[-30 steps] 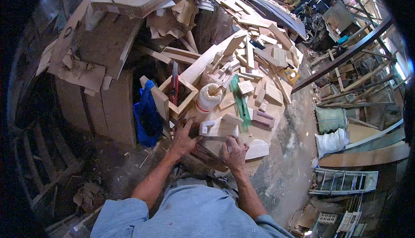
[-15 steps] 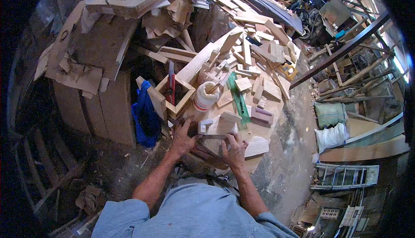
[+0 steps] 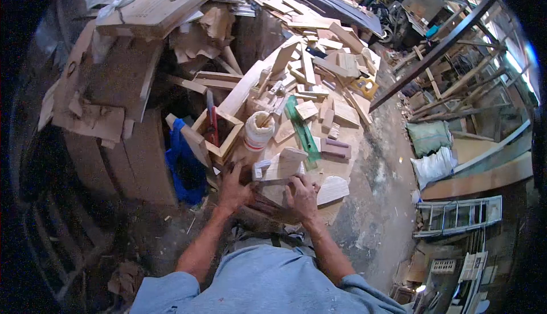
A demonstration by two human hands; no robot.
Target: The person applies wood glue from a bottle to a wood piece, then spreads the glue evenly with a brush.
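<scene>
Pale wooden piece (image 3: pixel 279 168) at the near end of the bench (image 3: pixel 325 170), between the two hands. Small whitish block (image 3: pixel 261 170) at its left end; an angled part rises at its far right.

Left hand (image 3: pixel 235 191) low at the left end, fingers spread and pointing far, thumb side toward the piece; cannot tell whether it grips or only rests. Right hand (image 3: pixel 302 197) at the right end, fingers bent toward the near edge; hold on the wood cannot be made out.

Just right of the right hand: pale offcut (image 3: pixel 333 190) with a curved edge. Beyond the piece: white jar (image 3: pixel 258 136), open at the top, a stick standing in it. Left of the jar, an open wooden frame (image 3: pixel 232 142), a red tool (image 3: pixel 213 123) upright inside. Farther left, blue cloth (image 3: pixel 181 168) hanging over a board.

Right of the jar, green strip (image 3: pixel 302 129) lying lengthwise; then a block with purplish edges (image 3: pixel 335 148). Far side of the bench heaped with wood scraps (image 3: pixel 307 66), yellow tool (image 3: pixel 363 88) at the right margin.

Floor to the right: greenish sack (image 3: pixel 427 138), white sack (image 3: pixel 436 167) just nearer, pale slatted frame (image 3: pixel 458 217) nearer again.
</scene>
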